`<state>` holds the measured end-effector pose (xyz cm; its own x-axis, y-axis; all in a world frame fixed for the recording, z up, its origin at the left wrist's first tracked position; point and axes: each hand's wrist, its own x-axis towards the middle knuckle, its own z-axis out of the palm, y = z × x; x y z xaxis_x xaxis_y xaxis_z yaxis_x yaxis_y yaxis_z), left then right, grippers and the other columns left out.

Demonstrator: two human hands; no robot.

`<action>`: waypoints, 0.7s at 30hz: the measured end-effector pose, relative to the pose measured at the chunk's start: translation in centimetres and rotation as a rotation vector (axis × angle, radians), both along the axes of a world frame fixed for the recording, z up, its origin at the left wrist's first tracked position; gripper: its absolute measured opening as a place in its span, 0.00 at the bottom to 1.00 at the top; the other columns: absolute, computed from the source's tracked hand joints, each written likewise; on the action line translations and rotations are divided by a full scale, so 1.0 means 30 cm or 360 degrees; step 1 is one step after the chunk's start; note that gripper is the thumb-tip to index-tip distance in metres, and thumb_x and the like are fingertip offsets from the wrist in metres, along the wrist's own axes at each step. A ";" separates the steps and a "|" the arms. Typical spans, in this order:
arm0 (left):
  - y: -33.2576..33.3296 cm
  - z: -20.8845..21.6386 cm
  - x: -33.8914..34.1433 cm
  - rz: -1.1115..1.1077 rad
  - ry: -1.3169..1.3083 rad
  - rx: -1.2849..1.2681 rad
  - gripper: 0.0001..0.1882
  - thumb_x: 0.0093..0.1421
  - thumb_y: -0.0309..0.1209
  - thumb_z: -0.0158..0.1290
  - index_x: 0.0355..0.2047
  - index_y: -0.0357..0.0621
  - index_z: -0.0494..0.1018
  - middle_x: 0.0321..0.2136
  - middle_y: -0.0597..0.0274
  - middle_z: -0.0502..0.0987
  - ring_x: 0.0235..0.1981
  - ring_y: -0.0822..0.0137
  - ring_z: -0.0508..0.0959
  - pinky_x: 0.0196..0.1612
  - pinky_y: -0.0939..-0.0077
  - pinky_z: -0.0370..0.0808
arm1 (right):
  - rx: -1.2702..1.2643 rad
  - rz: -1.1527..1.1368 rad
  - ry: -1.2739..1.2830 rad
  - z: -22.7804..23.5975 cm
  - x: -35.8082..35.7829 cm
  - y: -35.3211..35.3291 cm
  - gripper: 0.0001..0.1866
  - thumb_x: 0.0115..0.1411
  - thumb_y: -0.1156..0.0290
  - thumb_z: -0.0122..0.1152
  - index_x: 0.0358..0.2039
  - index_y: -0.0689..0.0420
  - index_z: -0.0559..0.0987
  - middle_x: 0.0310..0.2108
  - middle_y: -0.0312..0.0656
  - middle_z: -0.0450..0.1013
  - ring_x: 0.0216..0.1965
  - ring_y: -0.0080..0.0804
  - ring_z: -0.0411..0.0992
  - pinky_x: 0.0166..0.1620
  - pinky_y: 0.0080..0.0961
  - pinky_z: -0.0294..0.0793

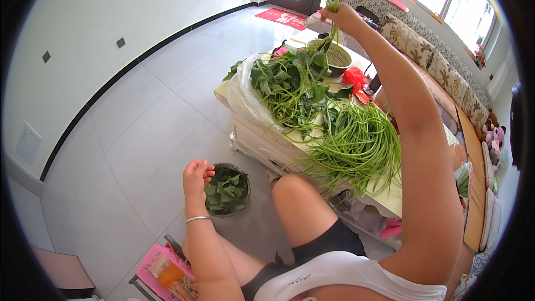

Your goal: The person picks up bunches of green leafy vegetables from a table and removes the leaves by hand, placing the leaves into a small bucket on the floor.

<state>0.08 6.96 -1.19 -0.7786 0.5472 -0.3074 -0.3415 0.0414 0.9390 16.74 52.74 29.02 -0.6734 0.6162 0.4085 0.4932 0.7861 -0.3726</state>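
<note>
My right hand point(341, 18) is raised over the far end of the table, closed around a few long green leafy stems point(333, 4) that hang below it. Low on the left, my left hand point(195, 183) hovers beside and above a round bin of plucked green leaves point(227, 190). Its fingers are loosely bent, and nothing shows in them. On the table lies a heap of leafy greens point(281, 86), partly on a clear plastic bag point(243, 90). Nearer me spreads a large pile of bare green stems point(359, 147).
A green-rimmed basket point(337, 58) and a red crinkled object point(355, 79) stand behind the greens on the pale table point(390, 196). A pink basket point(159, 265) is by my left leg. A patterned sofa point(440, 58) runs along the right; a red mat point(281, 18) lies by the door.
</note>
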 end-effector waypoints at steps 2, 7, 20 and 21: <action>-0.009 0.005 -0.004 0.0012 0.0013 -0.0006 0.08 0.60 0.35 0.52 0.33 0.43 0.72 0.26 0.63 0.78 0.24 0.76 0.76 0.26 0.84 0.69 | -0.0038 0.0093 0.0465 0.048 -0.006 -0.042 0.17 0.60 0.57 0.56 0.32 0.60 0.81 0.27 0.39 0.77 0.29 0.27 0.74 0.36 0.28 0.72; -0.001 0.010 0.008 0.0014 0.0014 -0.0002 0.08 0.60 0.35 0.52 0.33 0.43 0.72 0.26 0.63 0.78 0.24 0.75 0.76 0.26 0.83 0.69 | -0.0063 0.0349 0.1087 0.202 -0.049 -0.132 0.18 0.64 0.58 0.53 0.38 0.63 0.76 0.29 0.44 0.78 0.28 0.25 0.75 0.36 0.24 0.75; -0.026 0.016 -0.003 0.0058 0.0038 0.0031 0.09 0.60 0.36 0.52 0.33 0.43 0.72 0.26 0.63 0.78 0.24 0.75 0.76 0.26 0.83 0.69 | -0.0468 0.0770 0.1229 0.254 -0.069 -0.702 0.13 0.60 0.69 0.46 0.38 0.61 0.77 0.26 0.41 0.78 0.18 0.20 0.69 0.22 0.16 0.68; -0.035 0.011 -0.007 0.0099 0.0014 0.0015 0.09 0.60 0.36 0.53 0.33 0.43 0.72 0.26 0.63 0.78 0.24 0.75 0.76 0.26 0.83 0.69 | -0.0623 0.0786 0.1161 0.231 -0.086 -0.756 0.13 0.61 0.70 0.45 0.39 0.62 0.77 0.25 0.41 0.78 0.16 0.20 0.69 0.21 0.16 0.68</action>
